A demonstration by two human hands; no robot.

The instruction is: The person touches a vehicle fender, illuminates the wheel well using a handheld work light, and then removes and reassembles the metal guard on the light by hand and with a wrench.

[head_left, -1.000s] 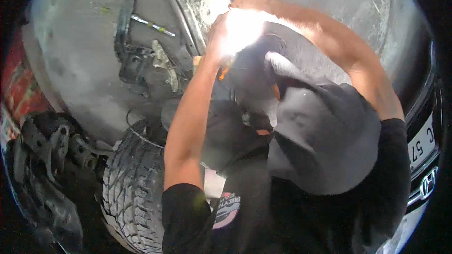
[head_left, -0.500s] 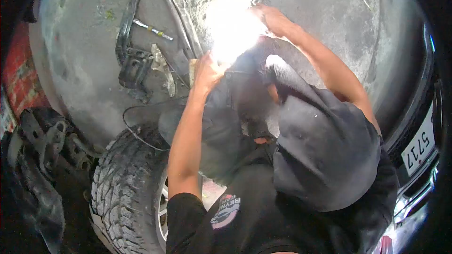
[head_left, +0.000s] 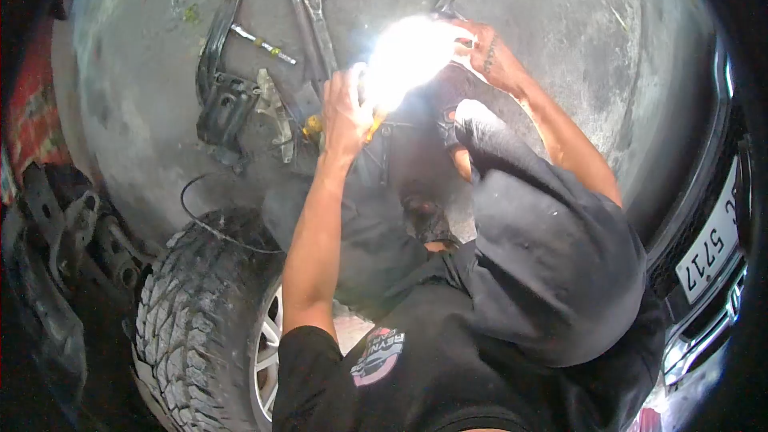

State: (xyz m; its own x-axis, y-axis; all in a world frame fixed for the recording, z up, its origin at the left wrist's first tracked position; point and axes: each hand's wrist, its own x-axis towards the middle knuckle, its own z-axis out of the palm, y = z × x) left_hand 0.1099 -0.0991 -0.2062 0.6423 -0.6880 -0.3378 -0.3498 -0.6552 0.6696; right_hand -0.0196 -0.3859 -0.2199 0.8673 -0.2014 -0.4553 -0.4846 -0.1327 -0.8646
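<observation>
A blinding white glare (head_left: pixel 408 56) lies between my two hands and hides the work there. My left hand (head_left: pixel 344 116) is at its lower left edge, fingers curled round something I cannot make out. Yellow bits show on both sides of that hand, including a yellow part (head_left: pixel 312 126) by the wrist side. My right hand (head_left: pixel 486 54) is at the glare's right edge, fingers bent together, their tips washed out. Just beyond it a short metal cylinder (head_left: pixel 447 0) sticks out of the brightness. My dark-trousered knee (head_left: pixel 552 256) is raised below the right forearm.
On the concrete floor lie a long-handled hammer (head_left: pixel 294 0), a flat metal bar (head_left: pixel 318 28), a slim tool with yellow bands (head_left: pixel 264 44) and a black bracket (head_left: pixel 228 116). A tyre (head_left: pixel 188 328) stands at lower left, near dark metal parts (head_left: pixel 68 232). A vehicle's number plate (head_left: pixel 710 248) is at right.
The glare has shrunk, showing more of both hands. My right hand has shifted right and slightly down. Yellow parts by my left hand now show. The view has shifted slightly.
</observation>
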